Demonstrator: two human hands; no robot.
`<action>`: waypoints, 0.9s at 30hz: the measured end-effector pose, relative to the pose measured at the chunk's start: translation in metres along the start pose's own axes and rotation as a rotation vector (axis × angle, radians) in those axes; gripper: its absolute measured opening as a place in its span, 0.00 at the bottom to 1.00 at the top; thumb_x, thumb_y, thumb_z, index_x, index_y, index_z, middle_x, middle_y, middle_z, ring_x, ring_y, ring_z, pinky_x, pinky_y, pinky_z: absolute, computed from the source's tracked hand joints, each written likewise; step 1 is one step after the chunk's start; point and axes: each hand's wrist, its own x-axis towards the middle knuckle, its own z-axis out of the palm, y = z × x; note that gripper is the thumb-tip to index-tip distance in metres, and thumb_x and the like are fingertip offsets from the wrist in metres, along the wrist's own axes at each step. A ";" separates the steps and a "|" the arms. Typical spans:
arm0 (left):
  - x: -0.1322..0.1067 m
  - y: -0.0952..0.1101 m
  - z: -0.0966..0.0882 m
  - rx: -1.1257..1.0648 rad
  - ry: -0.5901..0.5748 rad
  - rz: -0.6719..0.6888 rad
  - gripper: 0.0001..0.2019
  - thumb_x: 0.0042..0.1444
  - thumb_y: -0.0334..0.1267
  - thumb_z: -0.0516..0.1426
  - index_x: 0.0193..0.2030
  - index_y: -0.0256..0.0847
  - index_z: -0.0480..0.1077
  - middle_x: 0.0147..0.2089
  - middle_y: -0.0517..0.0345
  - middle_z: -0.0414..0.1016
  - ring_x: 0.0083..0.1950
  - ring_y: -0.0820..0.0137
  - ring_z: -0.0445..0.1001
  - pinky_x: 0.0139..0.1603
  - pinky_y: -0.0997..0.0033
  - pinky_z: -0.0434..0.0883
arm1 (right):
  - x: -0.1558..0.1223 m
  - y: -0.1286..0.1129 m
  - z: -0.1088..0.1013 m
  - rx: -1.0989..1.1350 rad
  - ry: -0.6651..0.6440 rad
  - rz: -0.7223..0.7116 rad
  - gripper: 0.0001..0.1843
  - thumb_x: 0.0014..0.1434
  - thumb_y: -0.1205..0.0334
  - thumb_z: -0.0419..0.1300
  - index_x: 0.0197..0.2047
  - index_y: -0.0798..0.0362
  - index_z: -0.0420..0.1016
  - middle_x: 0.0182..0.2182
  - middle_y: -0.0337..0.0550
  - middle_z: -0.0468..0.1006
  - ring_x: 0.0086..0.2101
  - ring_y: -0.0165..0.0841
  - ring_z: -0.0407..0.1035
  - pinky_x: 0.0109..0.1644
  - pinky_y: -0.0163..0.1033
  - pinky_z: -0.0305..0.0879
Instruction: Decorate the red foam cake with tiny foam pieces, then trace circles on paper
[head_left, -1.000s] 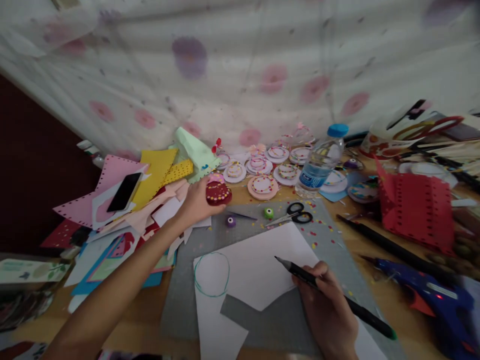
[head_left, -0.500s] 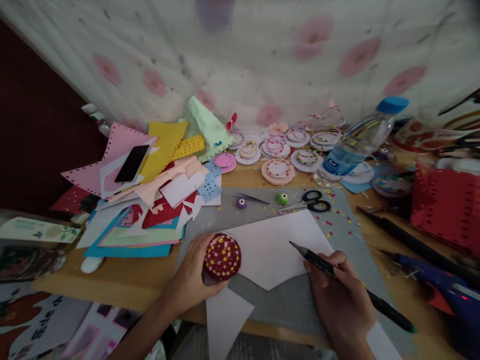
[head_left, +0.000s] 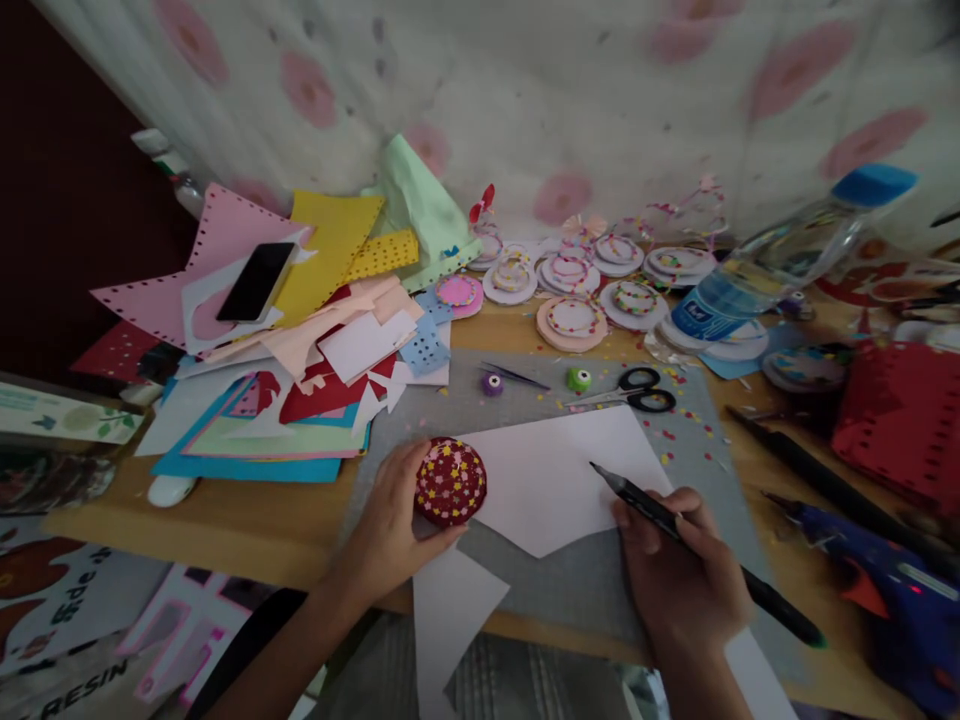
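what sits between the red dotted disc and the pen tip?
Head view: only the white paper sheet spans the stretch between the red dotted disc, held by the left hand, and the tip of the pen in the right hand.

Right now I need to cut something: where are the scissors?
The scissors lie at the far edge of the grey cutting mat, right of the small green punch and just beyond the white paper.

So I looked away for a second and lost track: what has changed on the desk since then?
The left hand carried the red dotted disc from the back of the desk, near the pile of coloured paper, down onto the white sheet and holds it there. The right hand kept hold of the black pen, tip over the sheet. The scissors and bottle stayed put.
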 end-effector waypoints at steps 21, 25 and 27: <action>-0.036 0.011 0.004 -0.072 0.252 -0.035 0.42 0.53 0.44 0.67 0.70 0.44 0.51 0.67 0.38 0.60 0.67 0.48 0.62 0.65 0.46 0.67 | -0.001 0.004 0.000 -0.111 -0.013 -0.078 0.04 0.48 0.61 0.62 0.30 0.49 0.73 0.16 0.33 0.62 0.21 0.27 0.54 0.34 0.38 0.63; -0.057 0.026 0.009 -0.029 0.357 0.036 0.23 0.56 0.34 0.61 0.58 0.42 0.64 0.53 0.44 0.70 0.56 0.56 0.72 0.56 0.55 0.73 | -0.002 0.003 -0.006 -0.139 0.009 -0.068 0.05 0.47 0.60 0.63 0.29 0.50 0.74 0.16 0.33 0.62 0.22 0.28 0.53 0.34 0.39 0.63; -0.060 0.028 0.011 0.000 0.328 0.066 0.18 0.56 0.31 0.59 0.54 0.40 0.67 0.50 0.44 0.74 0.54 0.57 0.73 0.55 0.57 0.74 | -0.004 0.001 -0.006 -0.158 0.020 -0.057 0.06 0.46 0.59 0.64 0.29 0.50 0.74 0.15 0.33 0.61 0.22 0.28 0.52 0.35 0.39 0.63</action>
